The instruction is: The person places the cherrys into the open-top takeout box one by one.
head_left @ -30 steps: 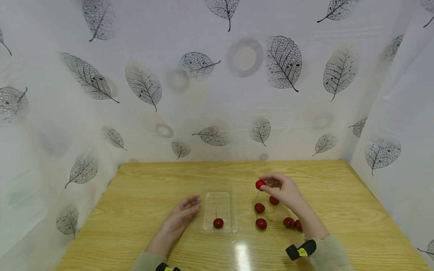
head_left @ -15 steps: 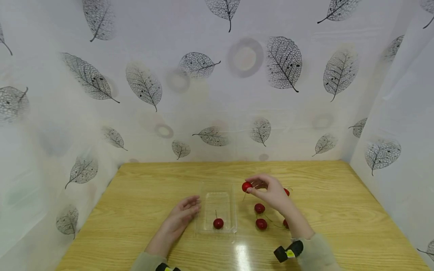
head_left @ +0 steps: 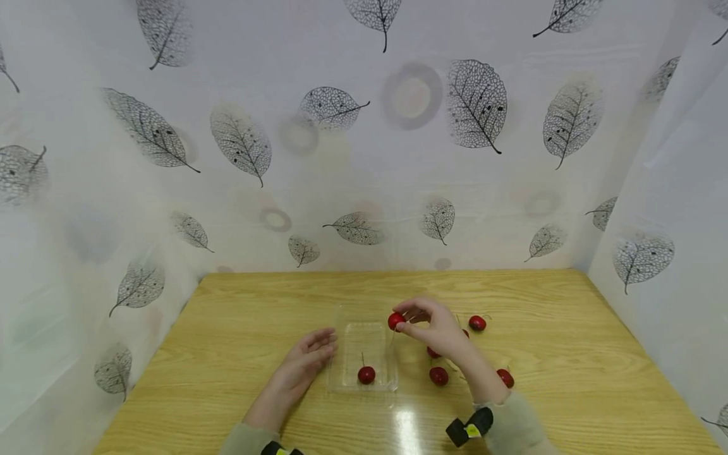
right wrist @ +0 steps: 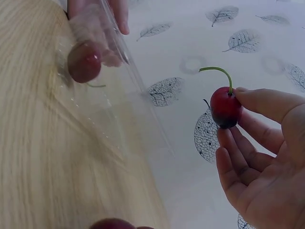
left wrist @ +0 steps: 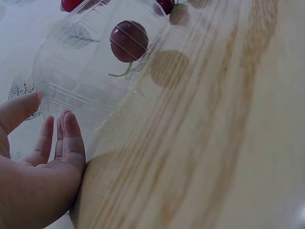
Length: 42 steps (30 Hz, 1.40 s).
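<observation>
A clear plastic box [head_left: 364, 387] stands on the table, with one dark red cherry [head_left: 366, 375] lying inside near its front end. My left hand [head_left: 304, 363] rests at the box's left side, fingers relaxed and fingertips right at the wall, as the left wrist view shows too. Between thumb and fingertips my right hand [head_left: 435, 327] pinches another cherry [right wrist: 226, 108], whose green stem curves up in the right wrist view. This held cherry is up by the box's right rim in the head view.
Several loose cherries lie right of the box, among them a front one [head_left: 438, 376], a far one [head_left: 477, 323] and one beside the right forearm [head_left: 505, 378]. The wooden table [head_left: 239, 316] ends at a leaf-printed curtain [head_left: 364, 177] behind.
My right hand has carried the pinched cherry leftward from above the loose cherries to the box's right edge. The left hand and the box have stayed in place.
</observation>
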Motion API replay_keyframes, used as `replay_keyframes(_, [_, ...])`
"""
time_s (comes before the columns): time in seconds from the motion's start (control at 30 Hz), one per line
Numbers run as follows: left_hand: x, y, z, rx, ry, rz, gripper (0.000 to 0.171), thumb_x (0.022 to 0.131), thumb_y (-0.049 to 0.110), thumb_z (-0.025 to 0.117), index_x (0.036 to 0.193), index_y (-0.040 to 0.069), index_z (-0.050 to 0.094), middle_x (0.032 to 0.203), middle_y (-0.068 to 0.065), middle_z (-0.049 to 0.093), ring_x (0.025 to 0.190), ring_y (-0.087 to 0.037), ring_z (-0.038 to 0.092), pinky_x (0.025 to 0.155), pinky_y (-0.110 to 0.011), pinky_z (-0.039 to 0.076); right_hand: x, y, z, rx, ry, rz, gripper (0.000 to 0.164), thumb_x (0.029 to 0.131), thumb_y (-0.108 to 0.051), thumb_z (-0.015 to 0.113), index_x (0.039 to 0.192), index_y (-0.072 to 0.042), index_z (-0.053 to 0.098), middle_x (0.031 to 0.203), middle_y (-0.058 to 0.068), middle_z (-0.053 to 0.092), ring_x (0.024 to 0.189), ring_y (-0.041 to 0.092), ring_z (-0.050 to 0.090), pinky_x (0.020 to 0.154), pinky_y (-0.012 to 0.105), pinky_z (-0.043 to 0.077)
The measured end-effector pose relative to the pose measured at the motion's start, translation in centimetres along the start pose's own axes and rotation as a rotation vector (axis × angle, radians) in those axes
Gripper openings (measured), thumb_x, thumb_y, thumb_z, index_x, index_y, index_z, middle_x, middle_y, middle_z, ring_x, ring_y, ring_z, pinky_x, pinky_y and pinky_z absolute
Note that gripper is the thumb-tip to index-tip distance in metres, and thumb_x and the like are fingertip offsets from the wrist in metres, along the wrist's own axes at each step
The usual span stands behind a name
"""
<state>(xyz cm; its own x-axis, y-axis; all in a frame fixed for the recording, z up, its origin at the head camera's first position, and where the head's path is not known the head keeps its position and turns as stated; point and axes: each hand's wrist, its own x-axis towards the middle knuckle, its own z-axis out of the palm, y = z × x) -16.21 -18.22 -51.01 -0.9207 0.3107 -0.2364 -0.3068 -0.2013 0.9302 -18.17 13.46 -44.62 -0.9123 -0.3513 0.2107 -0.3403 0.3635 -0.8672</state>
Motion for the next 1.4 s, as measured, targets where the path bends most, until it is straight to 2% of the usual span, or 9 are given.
replay_keyframes(0.2, [0.0,0.0,0.0,-0.007,0.002,-0.007,0.061,0.105,0.002,0.06,0.157,-0.011,0.032,0.136,-0.003,0.056,0.118,-0.005,0.062,0.102,-0.019,0.053,-0.1,-0.4,1.4,-0.028,-0.039,-0.003,0.028,0.096,-0.015,0.08,0.122,-0.008,0.075,0.119,0.009,0.075,0.102,0.016,0.07,0.094,0.035,0.061])
replay_keyframes(0.43, [0.0,0.0,0.0,-0.009,0.003,-0.005,0.06,0.105,0.001,0.06,0.156,-0.011,0.033,0.134,-0.002,0.057,0.117,-0.005,0.063,0.102,-0.019,0.053,-0.1,-0.3,2.6,-0.023,-0.073,-0.057,0.027,0.095,-0.016,0.08,0.119,-0.005,0.075,0.116,0.013,0.075,0.1,0.02,0.072,0.092,0.038,0.063])
replay_keyframes(0.73, [0.0,0.1,0.1,0.001,0.012,-0.008,0.061,0.105,0.002,0.06,0.157,-0.011,0.033,0.136,-0.004,0.057,0.117,-0.005,0.063,0.102,-0.019,0.053,-0.3,-0.1,4.0,-0.009,-0.113,-0.043,0.026,0.094,-0.015,0.082,0.117,-0.006,0.076,0.112,0.01,0.075,0.099,0.017,0.072,0.093,0.033,0.061])
replay_keyframes(0.97, [0.1,0.2,0.2,0.009,0.017,-0.003,0.062,0.105,0.002,0.061,0.157,-0.012,0.032,0.137,-0.005,0.057,0.117,-0.004,0.063,0.101,-0.018,0.053,-0.6,0.3,4.8,-0.017,-0.116,-0.024,0.027,0.091,-0.015,0.084,0.117,-0.009,0.076,0.113,0.006,0.075,0.102,0.019,0.07,0.096,0.04,0.06])
replay_keyframes(1.1, [0.1,0.2,0.3,0.013,0.022,0.003,0.062,0.105,0.002,0.061,0.157,-0.013,0.032,0.137,-0.006,0.057,0.115,-0.004,0.063,0.1,-0.018,0.053,-0.5,0.5,5.0,-0.045,-0.126,-0.052,0.027,0.09,-0.012,0.084,0.115,-0.009,0.076,0.111,0.004,0.076,0.103,0.02,0.071,0.096,0.038,0.061])
replay_keyframes(1.4, [0.2,0.1,0.3,0.012,0.02,-0.008,0.062,0.105,0.001,0.059,0.158,-0.013,0.03,0.137,-0.006,0.057,0.115,-0.003,0.063,0.1,-0.018,0.053,-0.5,0.8,5.4,-0.129,-0.127,-0.078,0.026,0.087,-0.006,0.085,0.111,-0.014,0.078,0.108,-0.002,0.077,0.1,0.012,0.069,0.095,0.03,0.059])
